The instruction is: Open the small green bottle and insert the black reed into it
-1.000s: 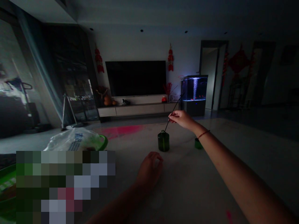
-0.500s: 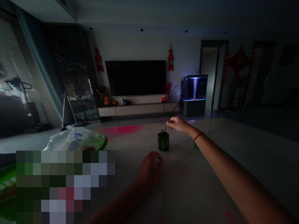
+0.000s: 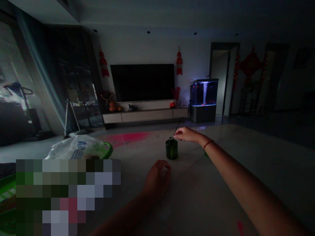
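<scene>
- Head view, versus earlier frames: right hand (image 3: 187, 134) sits lower, close to the mouth of the green bottle (image 3: 171, 150); less of the dark stick (image 3: 178, 125) shows above the fingers. Left hand (image 3: 157, 177) unchanged.
- Head view, position: stick pinched between right thumb and fingertips, slanting up from bottle mouth; insertion depth unclear. Bottle upright on table (image 3: 201, 186), just beyond left hand, whose fingers curl loosely, unclamped.
</scene>
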Tool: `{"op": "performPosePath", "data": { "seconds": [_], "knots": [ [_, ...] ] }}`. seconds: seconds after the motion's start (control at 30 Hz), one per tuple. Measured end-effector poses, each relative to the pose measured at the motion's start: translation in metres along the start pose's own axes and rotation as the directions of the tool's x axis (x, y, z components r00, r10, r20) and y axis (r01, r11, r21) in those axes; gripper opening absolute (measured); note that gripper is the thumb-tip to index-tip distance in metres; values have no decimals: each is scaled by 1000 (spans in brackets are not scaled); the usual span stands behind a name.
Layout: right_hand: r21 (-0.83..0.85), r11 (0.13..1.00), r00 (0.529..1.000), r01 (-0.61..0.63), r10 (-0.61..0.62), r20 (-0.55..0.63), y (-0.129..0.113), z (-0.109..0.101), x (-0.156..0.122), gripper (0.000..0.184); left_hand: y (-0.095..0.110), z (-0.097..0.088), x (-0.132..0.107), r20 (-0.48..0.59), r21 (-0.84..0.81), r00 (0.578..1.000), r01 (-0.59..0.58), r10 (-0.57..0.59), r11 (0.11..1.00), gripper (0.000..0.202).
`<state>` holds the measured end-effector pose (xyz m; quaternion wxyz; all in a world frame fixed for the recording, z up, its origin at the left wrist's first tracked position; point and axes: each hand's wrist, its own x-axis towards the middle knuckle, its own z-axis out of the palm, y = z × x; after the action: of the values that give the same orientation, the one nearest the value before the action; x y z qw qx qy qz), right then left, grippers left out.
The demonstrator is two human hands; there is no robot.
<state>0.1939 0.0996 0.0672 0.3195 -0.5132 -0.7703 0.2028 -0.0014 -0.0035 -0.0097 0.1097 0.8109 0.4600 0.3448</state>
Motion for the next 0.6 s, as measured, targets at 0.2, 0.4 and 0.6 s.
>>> {"op": "performPosePath", "data": {
  "seconds": [0.2, 0.4, 0.6],
  "knots": [
    [49, 999, 994, -22, 16, 106, 1, 15, -3, 42, 2, -2, 0, 12, -9, 1000, 14, -14, 1000, 12],
    [30, 1000, 993, -3, -1, 114, 1, 31, -2, 41, 3, -2, -1, 4, -2, 1000, -9, 9, 1000, 13],
    [33, 998, 994, -57, 54, 95, 0, 34, -3, 44, 3, -1, -2, 2, -3, 1000, -5, 5, 1000, 12]
  ]
}}
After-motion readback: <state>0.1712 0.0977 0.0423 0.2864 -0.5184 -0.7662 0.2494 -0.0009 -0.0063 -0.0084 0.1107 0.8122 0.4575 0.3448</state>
